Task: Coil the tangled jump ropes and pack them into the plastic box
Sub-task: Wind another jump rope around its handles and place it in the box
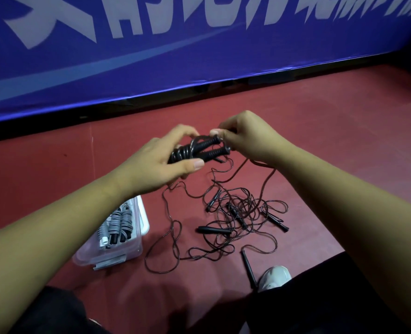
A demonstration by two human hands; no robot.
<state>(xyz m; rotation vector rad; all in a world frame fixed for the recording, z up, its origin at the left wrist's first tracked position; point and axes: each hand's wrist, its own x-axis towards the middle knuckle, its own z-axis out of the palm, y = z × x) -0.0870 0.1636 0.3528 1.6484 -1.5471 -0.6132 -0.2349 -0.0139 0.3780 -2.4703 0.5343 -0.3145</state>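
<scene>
Below the left hand (156,165) clasping the coil (182,153), slack (268,182) may snag the tangle (237,213) as the right hand (247,138) pinches handles (214,151).

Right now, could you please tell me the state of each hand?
Left hand: closed around the coiled black jump rope.
Right hand: pinching that rope at its handles.

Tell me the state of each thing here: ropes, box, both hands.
Black jump rope: coiled, held above the floor.
Left hand: grips the coil.
Right hand: pinches at the handle ends.
Plastic box: open, on the floor.
Grey jump ropes: coiled, inside the box.
Loose ropes: tangled on the floor.
</scene>
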